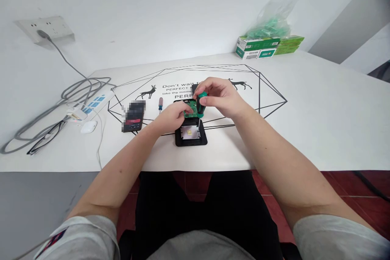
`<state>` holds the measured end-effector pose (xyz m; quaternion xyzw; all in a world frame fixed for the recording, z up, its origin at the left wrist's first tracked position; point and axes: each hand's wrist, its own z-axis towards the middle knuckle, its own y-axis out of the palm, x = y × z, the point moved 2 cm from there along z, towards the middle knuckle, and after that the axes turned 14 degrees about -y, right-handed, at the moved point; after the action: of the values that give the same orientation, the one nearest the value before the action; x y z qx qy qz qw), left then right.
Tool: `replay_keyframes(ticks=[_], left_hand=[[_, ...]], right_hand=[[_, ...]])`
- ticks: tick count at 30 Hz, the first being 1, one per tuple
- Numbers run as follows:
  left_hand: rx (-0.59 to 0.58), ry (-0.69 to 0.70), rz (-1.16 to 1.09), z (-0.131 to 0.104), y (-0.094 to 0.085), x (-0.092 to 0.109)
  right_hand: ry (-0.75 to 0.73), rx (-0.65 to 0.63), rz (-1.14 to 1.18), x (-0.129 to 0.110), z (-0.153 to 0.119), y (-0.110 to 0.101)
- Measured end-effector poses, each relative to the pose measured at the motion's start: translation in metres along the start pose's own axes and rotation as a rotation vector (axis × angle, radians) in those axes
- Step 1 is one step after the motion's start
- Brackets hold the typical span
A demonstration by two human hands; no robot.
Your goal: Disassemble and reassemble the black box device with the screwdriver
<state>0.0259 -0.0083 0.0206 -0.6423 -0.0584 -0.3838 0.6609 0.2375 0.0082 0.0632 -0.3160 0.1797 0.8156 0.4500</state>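
Observation:
A small black device lies opened on the table. Its near half is a black housing [191,142] with a silver metal plate [186,133] inside, which bears a yellowish square patch. Behind it is a green circuit board [190,110] in the other black part. My left hand [173,116] is closed at the board's left edge, fingertips against the board. Green and black is the handle of the screwdriver [200,107] that my right hand [221,95] grips from above. The screwdriver stands nearly upright, its tip at the right side of the metal plate.
A second screwdriver [160,105] and a phone [134,116] lie left of the device. Further left are a power strip [99,103], coiled grey cable [91,83], a white earbud case [88,126] and glasses [45,140]. Green-and-white boxes [258,48] stand by the wall under a plastic bag [271,24].

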Motion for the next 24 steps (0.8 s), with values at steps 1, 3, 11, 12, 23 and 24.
replay_keyframes(ticks=[1,3,11,12,23,24], left_hand=[[0.029,-0.032,-0.012,0.0,-0.002,-0.002],[0.047,-0.071,-0.021,0.0,-0.003,-0.003],[0.039,-0.084,-0.038,-0.001,-0.006,-0.005],[0.037,-0.083,-0.044,-0.001,-0.006,-0.006],[-0.176,0.063,0.096,-0.01,-0.005,0.005],[-0.227,0.086,0.125,-0.012,-0.004,0.009]], right_hand=[[0.017,-0.001,0.03,0.0,0.0,-0.001],[0.055,0.012,0.098,0.0,0.0,-0.001],[0.103,-0.002,0.157,0.003,-0.003,0.001],[0.095,-0.015,0.139,0.003,-0.003,0.0],[0.027,0.082,-0.138,0.017,0.0,-0.007],[0.027,0.11,-0.171,0.02,0.0,-0.009]])
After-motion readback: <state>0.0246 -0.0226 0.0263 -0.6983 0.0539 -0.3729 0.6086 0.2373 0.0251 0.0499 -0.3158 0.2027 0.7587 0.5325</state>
